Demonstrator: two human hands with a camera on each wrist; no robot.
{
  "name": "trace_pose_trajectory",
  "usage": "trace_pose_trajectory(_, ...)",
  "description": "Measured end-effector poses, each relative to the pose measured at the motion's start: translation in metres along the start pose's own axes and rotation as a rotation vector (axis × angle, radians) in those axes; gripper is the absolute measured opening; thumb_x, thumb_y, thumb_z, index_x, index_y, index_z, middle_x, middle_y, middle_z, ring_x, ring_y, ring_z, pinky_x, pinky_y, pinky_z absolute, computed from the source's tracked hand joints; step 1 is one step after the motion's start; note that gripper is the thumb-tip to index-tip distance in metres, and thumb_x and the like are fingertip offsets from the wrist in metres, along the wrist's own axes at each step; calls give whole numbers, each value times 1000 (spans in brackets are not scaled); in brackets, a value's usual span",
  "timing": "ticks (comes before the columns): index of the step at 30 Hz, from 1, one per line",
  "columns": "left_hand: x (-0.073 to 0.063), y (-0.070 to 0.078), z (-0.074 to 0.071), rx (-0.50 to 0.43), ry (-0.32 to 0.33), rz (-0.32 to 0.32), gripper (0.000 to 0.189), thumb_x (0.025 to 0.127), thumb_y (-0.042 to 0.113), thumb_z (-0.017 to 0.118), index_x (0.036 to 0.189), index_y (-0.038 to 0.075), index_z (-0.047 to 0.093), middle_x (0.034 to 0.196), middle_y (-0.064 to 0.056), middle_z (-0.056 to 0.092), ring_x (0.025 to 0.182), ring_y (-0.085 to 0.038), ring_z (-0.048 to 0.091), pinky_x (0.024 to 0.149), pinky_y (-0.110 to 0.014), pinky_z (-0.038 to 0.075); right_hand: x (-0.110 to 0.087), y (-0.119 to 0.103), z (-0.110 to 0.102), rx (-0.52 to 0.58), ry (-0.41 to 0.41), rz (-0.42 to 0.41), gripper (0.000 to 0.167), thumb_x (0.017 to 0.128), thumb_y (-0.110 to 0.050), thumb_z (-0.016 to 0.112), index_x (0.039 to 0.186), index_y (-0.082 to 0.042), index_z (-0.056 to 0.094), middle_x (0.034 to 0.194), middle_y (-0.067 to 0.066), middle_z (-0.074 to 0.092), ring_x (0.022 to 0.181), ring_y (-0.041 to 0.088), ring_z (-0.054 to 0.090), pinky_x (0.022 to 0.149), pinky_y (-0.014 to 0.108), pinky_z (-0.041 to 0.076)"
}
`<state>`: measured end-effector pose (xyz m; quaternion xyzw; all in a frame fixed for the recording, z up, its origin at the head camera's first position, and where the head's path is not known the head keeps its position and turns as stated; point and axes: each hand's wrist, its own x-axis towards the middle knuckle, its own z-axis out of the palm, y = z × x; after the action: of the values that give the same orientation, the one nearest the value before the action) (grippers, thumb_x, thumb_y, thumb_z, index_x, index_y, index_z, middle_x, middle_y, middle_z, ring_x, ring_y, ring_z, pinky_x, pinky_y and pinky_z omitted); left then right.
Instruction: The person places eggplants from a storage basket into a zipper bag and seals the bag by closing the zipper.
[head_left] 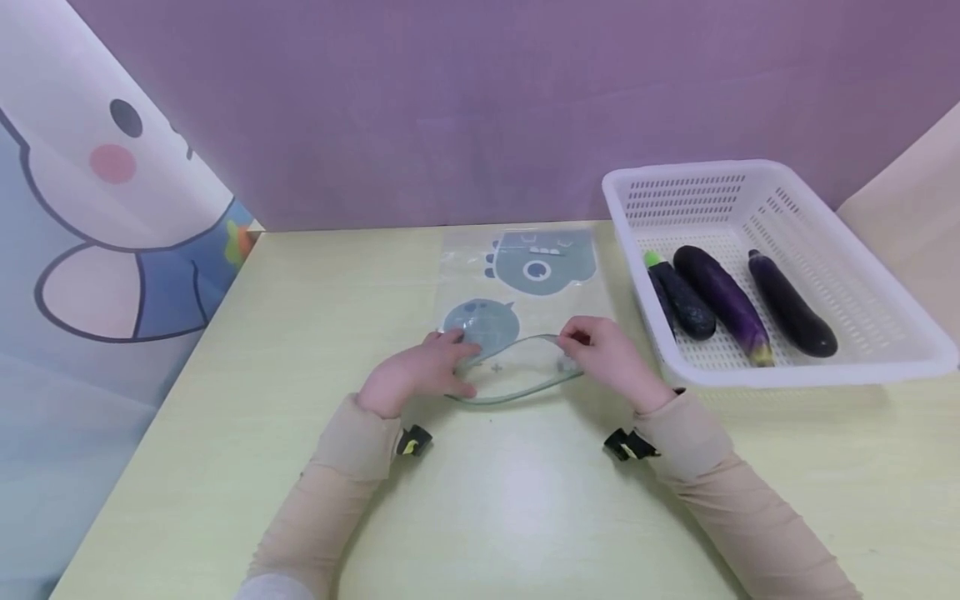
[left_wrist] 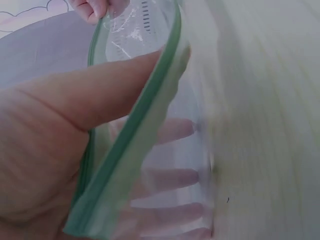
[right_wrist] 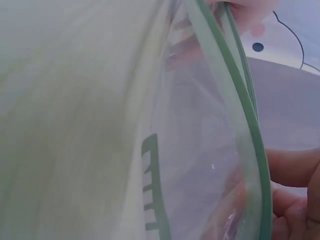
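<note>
A clear zip bag [head_left: 480,325] with a blue-grey dinosaur print lies on the table, its green-edged mouth spread apart toward me. My left hand [head_left: 420,371] is at the left end of the mouth, thumb and fingers extended. In the left wrist view, the straight thumb [left_wrist: 115,90] passes behind one green zip strip [left_wrist: 135,120], and the other fingers show through the plastic. At the right end of the mouth, my right hand [head_left: 611,362] pinches the bag's edge with curled fingers. The right wrist view shows those fingers [right_wrist: 292,167] beside the green strip.
A white perforated basket [head_left: 795,375] stands at the right of the table, close to my right hand. Inside lie several dark purple eggplants [head_left: 720,296]. Behind the table hangs a purple cloth [head_left: 420,117]; a cartoon-printed sheet [head_left: 82,417] borders the left side.
</note>
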<state>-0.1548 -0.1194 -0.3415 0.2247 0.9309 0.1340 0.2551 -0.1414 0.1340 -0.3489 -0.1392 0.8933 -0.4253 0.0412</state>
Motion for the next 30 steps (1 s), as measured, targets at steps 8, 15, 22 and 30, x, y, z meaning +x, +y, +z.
trace_pose_trajectory(8, 11, -2, -5, -100, 239, 25, 51, 82, 23, 74, 125, 1, 57, 122, -14, 62, 114, -28, 57, 101, -40, 43, 5, 3, -3, 79, 17, 78, 17, 94, -8, 55, 89, 6, 63, 72, 5, 55, 64, 15, 43, 57, 26, 37)
trace_pose_trajectory(15, 18, -6, -8, -329, 449, -22, 21, 87, 25, 69, 88, 5, 63, 87, -7, 64, 81, -20, 55, 76, -31, 47, 11, 2, -4, 76, 10, 112, 20, 94, -13, 55, 89, 4, 62, 70, 2, 53, 63, 14, 43, 57, 27, 36)
trace_pose_trajectory(22, 23, -17, -4, -566, 516, -33, 17, 90, 19, 65, 87, 2, 64, 77, -5, 59, 70, -15, 47, 61, -22, 40, 15, 4, -1, 75, -6, 118, 19, 93, -13, 56, 87, 4, 63, 68, 0, 53, 63, 14, 43, 57, 27, 36)
trace_pose_trajectory(30, 39, -26, -1, -694, 561, -44, 17, 93, 17, 61, 87, 1, 64, 74, 0, 55, 69, -13, 45, 61, -22, 39, 23, 1, 4, 90, -15, 150, 22, 95, -15, 53, 83, 3, 59, 67, 1, 49, 61, 16, 41, 59, 28, 35)
